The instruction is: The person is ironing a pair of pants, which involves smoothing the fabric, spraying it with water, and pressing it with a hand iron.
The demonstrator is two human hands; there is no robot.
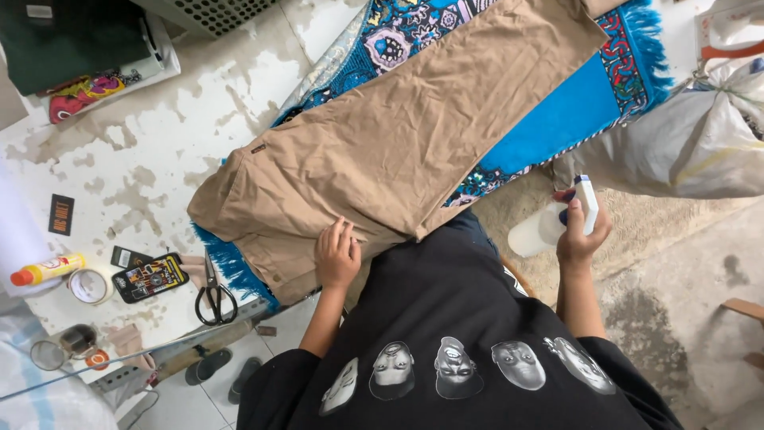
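Pressing flat on the tan trousers (398, 135) near the waistband: left hand (337, 256), fingers spread and open, palm down, nothing clasped. Wrapped around a white spray bottle (557, 219) off the near right edge of the cloth: right hand (582, 235), grip closed on the bottle, nozzle end up and turned toward the fabric.

Lying on a blue patterned mat (573, 111) over a white, worn bench (151, 159), with the long axis running from the waistband at lower left up to the leg ends at upper right. Reaching away from the left hand up and to the right, with most of the cloth beyond the fingertips; left hand touching, right hand just beside but apart, so left nearer.

Ending just below the left hand: near edge of the bench, with the waistband close to that edge. Sitting to the left on the bench, well apart from the trousers: black scissors (213, 295), a phone (150, 279), a tape roll (89, 285). Crowding the right side: a pale sack (692, 143). Remaining open: room along the trouser legs.
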